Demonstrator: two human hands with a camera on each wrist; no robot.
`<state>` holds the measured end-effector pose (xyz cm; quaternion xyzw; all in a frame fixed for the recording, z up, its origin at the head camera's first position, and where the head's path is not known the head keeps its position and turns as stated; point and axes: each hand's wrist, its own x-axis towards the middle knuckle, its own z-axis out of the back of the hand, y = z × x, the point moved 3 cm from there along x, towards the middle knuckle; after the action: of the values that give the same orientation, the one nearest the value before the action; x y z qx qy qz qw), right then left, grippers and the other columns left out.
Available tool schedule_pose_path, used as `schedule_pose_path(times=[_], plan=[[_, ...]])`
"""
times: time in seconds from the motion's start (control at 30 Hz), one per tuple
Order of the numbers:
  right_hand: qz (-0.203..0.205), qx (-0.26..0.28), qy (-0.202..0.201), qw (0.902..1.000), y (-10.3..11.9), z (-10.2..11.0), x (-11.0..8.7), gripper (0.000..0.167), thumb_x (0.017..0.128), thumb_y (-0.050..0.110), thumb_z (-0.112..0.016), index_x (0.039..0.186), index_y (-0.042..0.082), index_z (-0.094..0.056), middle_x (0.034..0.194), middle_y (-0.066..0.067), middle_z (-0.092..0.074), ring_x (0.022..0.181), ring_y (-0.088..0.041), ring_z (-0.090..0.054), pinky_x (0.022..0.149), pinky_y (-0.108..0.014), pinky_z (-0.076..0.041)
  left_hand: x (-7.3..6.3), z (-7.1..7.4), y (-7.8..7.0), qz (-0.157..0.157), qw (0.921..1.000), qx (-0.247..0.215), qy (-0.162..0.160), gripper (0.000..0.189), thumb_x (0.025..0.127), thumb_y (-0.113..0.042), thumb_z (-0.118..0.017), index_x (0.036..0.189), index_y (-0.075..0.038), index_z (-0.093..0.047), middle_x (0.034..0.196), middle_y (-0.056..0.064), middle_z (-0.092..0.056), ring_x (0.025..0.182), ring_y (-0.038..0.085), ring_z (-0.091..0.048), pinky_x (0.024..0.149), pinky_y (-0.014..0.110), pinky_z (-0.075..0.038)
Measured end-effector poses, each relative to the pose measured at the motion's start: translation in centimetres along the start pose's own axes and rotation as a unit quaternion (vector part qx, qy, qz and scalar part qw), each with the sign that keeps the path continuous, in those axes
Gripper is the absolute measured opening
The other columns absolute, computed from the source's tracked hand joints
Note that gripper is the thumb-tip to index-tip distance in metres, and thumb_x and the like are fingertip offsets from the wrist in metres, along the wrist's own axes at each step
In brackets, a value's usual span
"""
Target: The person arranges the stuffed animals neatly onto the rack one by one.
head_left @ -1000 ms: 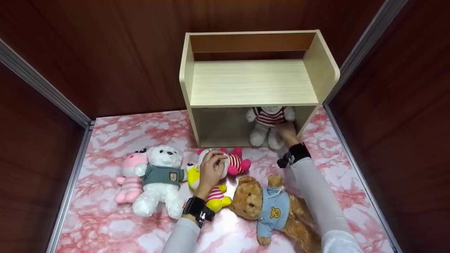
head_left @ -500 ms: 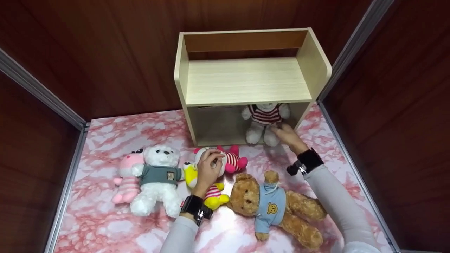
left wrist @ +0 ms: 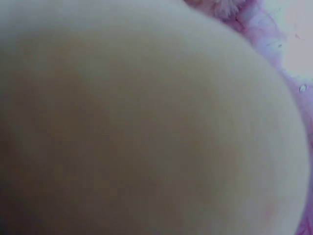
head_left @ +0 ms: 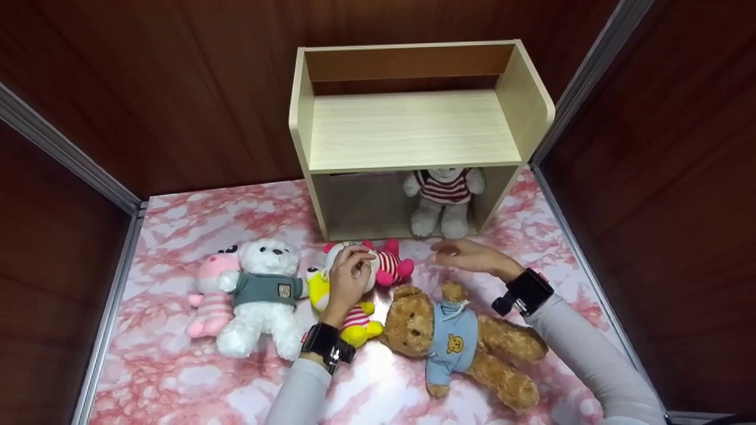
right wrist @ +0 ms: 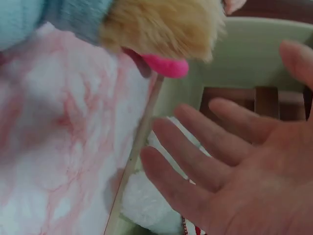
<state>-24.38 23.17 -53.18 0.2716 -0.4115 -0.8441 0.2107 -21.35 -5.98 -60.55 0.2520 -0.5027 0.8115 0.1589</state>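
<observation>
My right hand (head_left: 472,257) is in front of the shelf's lower compartment, its fingers stretched out and holding nothing. Just behind it a white plush bear in a red-and-white striped top (head_left: 446,192) sits upright at the compartment's right side, the upper part of its head hidden by the shelf board. Loosely curled, my left hand (head_left: 348,283) overlaps a plush toy with bright pink limbs (head_left: 387,268) and a yellow plush toy (head_left: 357,335), with nothing visible in its fingers. A blurred pale surface fills most of the left wrist view.
The two-level wooden shelf (head_left: 413,130) stands against the back wall. A brown bear in a blue hoodie (head_left: 455,330) lies in front on the pink marbled surface (head_left: 177,378). At left lie a white bear in a green sweater (head_left: 266,289) and a pink plush toy (head_left: 212,295).
My right hand has let go of the striped-top bear and drawn back toward me, out of the compartment. The bear stays upright there. My left hand has hardly moved.
</observation>
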Motion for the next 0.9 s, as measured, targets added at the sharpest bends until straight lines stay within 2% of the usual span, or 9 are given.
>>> schedule_pose_path(times=[0.1,0.2,0.33,0.4,0.47,0.6,0.7,0.77,0.9], plan=[[-0.002,0.007,0.060,0.9982,-0.1,-0.7,-0.4,0.062,0.102,0.033,-0.064,0.145,-0.009,-0.050,0.141,-0.030,-0.057,0.131,-0.043,-0.055,0.110,-0.055,-0.044,0.1,0.0,0.0,0.000,1.0000,-0.003,0.000,0.017,0.088,0.000,-0.068,0.097,-0.009,-0.080,0.112,0.009,-0.069,0.100,0.023,-0.064,0.075,0.030,-0.053],[-0.022,-0.003,0.112,0.9935,-0.3,-1.1,-0.8,0.069,0.099,0.037,-0.069,0.148,-0.006,-0.047,0.143,-0.032,-0.054,0.135,-0.045,-0.051,0.111,-0.055,-0.042,0.1,0.1,0.0,0.001,1.0000,-0.002,0.002,0.017,0.089,0.000,-0.067,0.097,-0.009,-0.080,0.112,0.007,-0.069,0.102,0.023,-0.063,0.077,0.030,-0.052],[-0.074,-0.003,0.158,0.9846,-0.8,-1.6,-1.2,0.082,0.094,0.037,-0.074,0.155,-0.003,-0.037,0.150,-0.034,-0.045,0.139,-0.044,-0.045,0.109,-0.055,-0.044,0.0,0.2,-0.1,0.008,1.0000,0.003,0.005,0.018,0.090,0.000,-0.067,0.097,-0.009,-0.080,0.113,0.006,-0.069,0.103,0.023,-0.062,0.078,0.031,-0.052],[-0.100,-0.014,0.168,0.9806,-1.2,-1.8,-1.3,0.085,0.092,0.037,-0.077,0.156,-0.001,-0.037,0.152,-0.030,-0.045,0.134,-0.039,-0.050,0.104,-0.052,-0.048,0.0,0.2,-0.1,0.009,0.9999,0.005,0.006,0.018,0.091,0.000,-0.066,0.098,-0.009,-0.080,0.113,0.006,-0.069,0.103,0.024,-0.062,0.078,0.032,-0.052],[-0.116,-0.033,0.176,0.9770,-1.6,-2.1,-1.5,0.082,0.090,0.039,-0.079,0.153,0.002,-0.043,0.147,-0.022,-0.051,0.122,-0.030,-0.057,0.095,-0.048,-0.054,-0.1,0.2,0.0,0.008,0.9999,0.007,0.007,0.017,0.091,0.000,-0.067,0.098,-0.009,-0.080,0.113,0.006,-0.069,0.104,0.024,-0.062,0.079,0.032,-0.052],[-0.111,-0.050,0.196,0.9729,-2.2,-2.8,-1.5,0.047,0.088,0.036,-0.082,0.123,0.008,-0.068,0.109,0.000,-0.067,0.087,-0.011,-0.062,0.076,-0.033,-0.056,-0.2,0.2,0.0,0.001,1.0000,0.008,0.003,0.017,0.090,0.000,-0.067,0.097,-0.009,-0.079,0.112,0.006,-0.069,0.103,0.024,-0.062,0.079,0.032,-0.052],[-0.084,-0.036,0.201,0.9753,-2.3,-3.2,-1.5,0.019,0.089,0.028,-0.080,0.095,0.012,-0.071,0.081,0.009,-0.062,0.072,-0.005,-0.056,0.066,-0.025,-0.050,-0.1,0.2,-0.1,-0.005,1.0000,0.008,0.002,0.017,0.089,0.001,-0.067,0.096,-0.008,-0.079,0.112,0.007,-0.069,0.102,0.024,-0.063,0.078,0.031,-0.052],[-0.062,-0.026,0.198,0.9779,-2.3,-3.3,-1.6,0.014,0.090,0.022,-0.078,0.088,0.013,-0.068,0.076,0.011,-0.059,0.069,-0.003,-0.054,0.063,-0.023,-0.047,0.0,0.3,-0.3,-0.007,0.9999,0.009,0.005,0.017,0.089,0.000,-0.067,0.096,-0.008,-0.079,0.112,0.007,-0.069,0.102,0.024,-0.063,0.078,0.032,-0.052],[-0.022,-0.001,0.199,0.9799,-2.2,-2.8,-1.6,0.022,0.093,0.015,-0.075,0.081,0.008,-0.058,0.071,0.010,-0.049,0.065,-0.005,-0.048,0.062,-0.021,-0.042,0.3,0.5,-1.1,0.009,0.9991,0.005,0.042,0.016,0.091,-0.004,-0.066,0.099,-0.009,-0.079,0.117,0.008,-0.068,0.108,0.026,-0.061,0.083,0.037,-0.052]])
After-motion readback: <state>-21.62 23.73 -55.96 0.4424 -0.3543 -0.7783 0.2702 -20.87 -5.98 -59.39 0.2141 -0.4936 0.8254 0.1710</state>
